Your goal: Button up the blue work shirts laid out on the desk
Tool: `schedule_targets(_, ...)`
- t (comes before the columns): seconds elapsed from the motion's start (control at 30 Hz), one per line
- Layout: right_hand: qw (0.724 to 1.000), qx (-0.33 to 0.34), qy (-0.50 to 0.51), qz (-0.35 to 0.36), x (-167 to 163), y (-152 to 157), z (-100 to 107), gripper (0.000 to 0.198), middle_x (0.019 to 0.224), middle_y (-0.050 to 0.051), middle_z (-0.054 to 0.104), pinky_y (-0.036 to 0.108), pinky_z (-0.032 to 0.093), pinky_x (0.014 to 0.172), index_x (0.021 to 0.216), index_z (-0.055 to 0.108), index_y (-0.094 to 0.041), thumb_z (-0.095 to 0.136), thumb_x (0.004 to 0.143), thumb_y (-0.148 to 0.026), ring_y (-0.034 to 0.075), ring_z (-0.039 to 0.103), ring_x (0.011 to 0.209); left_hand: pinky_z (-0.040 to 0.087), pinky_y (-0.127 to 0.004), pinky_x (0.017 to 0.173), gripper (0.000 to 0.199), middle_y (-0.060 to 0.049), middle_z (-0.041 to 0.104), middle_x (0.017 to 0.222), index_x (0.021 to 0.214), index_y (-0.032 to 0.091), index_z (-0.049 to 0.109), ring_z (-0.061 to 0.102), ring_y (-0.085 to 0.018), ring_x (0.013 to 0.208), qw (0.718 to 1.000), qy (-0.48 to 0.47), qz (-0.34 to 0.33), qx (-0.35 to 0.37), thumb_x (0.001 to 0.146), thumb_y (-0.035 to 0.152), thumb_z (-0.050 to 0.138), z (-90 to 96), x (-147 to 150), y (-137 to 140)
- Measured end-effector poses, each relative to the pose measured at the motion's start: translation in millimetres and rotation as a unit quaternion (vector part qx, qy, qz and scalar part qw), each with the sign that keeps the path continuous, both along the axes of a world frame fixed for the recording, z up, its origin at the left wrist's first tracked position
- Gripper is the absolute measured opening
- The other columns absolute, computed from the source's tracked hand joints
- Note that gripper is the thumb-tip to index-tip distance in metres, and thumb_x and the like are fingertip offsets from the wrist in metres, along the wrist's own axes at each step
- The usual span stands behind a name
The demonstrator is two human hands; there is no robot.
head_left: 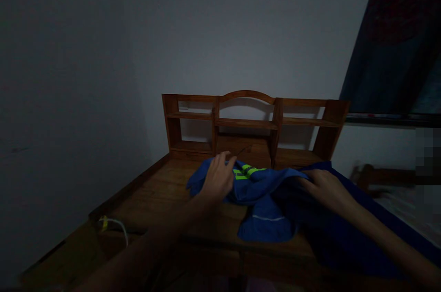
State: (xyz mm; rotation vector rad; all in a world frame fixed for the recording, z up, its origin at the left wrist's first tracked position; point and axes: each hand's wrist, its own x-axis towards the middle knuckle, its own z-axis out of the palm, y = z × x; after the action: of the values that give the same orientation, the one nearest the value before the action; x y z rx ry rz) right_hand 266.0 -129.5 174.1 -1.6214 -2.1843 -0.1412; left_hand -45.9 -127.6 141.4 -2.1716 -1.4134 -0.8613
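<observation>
A crumpled blue garment (255, 191) with bright yellow-green stripes and a thin white line lies on the wooden desk (155, 191). My left hand (219, 174) is over its left part, fingers bent and slightly apart; the hand looks open, with nothing visible in it. At the garment's right side, my right hand (322, 185) is closed on a raised edge of the cloth, fingertips hidden by the fabric. Below that hand the cloth falls into deep shadow.
A wooden shelf unit (246, 123) stands at the back of the desk against the wall. Dark blue cloth (365, 204) spreads along the right side. A white cable with a yellow tag (104, 223) lies at the front left corner. The room is dim.
</observation>
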Motion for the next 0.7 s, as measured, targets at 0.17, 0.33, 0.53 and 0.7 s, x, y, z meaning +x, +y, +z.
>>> schedule_targets(0.17, 0.989, -0.055, 0.133, 0.03, -14, 6, 14, 0.052, 0.05, 0.002, 0.054, 0.023, 0.029, 0.043, 0.051, 0.056, -0.016, 0.039, 0.085, -0.051, 0.013, 0.049, 0.045, 0.043, -0.043, 0.093, 0.067, -0.015, 0.047, 0.128, 0.138, 0.02, 0.033, 0.047, -0.032, 0.114, 0.986, 0.051, -0.158, -0.028, 0.081, 0.051, 0.051, -23.7, 56, -31)
schedule_targets(0.33, 0.982, -0.101, 0.072, 0.14, -36, -20, 31, 0.025, 0.066, 0.0, 0.063, 0.021, 0.037, 0.05, 0.073, 0.066, -0.019, 0.056, 0.076, -0.042, 0.016, 0.058, 0.059, 0.048, -0.035, 0.081, 0.061, -0.014, 0.049, 0.126, 0.136, 0.019, 0.031, 0.055, -0.027, 0.108, 0.994, 0.022, 0.0, -0.11, 0.081, 0.03, 0.054, -38.6, 42, 10)
schedule_targets(0.53, 0.995, -0.008, -0.032, 0.094, -19, -4, 21, 0.016, 0.083, 0.006, 0.067, 0.024, 0.042, 0.063, 0.08, 0.067, -0.021, 0.053, 0.071, -0.018, 0.019, 0.063, 0.073, 0.048, -0.033, 0.078, 0.034, -0.012, 0.057, 0.113, 0.11, 0.02, 0.056, 0.061, -0.024, 0.098, 0.979, 0.02, 0.148, -0.138, 0.077, 0.015, 0.047, -7.4, -12, 46)
schedule_targets(0.7, 0.973, -0.121, 0.193, 0.044, -14, 56, -16, 0.032, 0.057, 0.005, 0.062, 0.025, 0.044, 0.051, 0.059, 0.063, -0.018, 0.053, 0.078, -0.041, 0.02, 0.061, 0.057, 0.049, -0.039, 0.077, 0.03, -0.014, 0.067, 0.096, 0.101, 0.018, 0.063, 0.063, -0.03, 0.092, 0.971, 0.013, 0.181, -0.155, 0.075, 0.017, 0.048, 48.6, -36, 51)
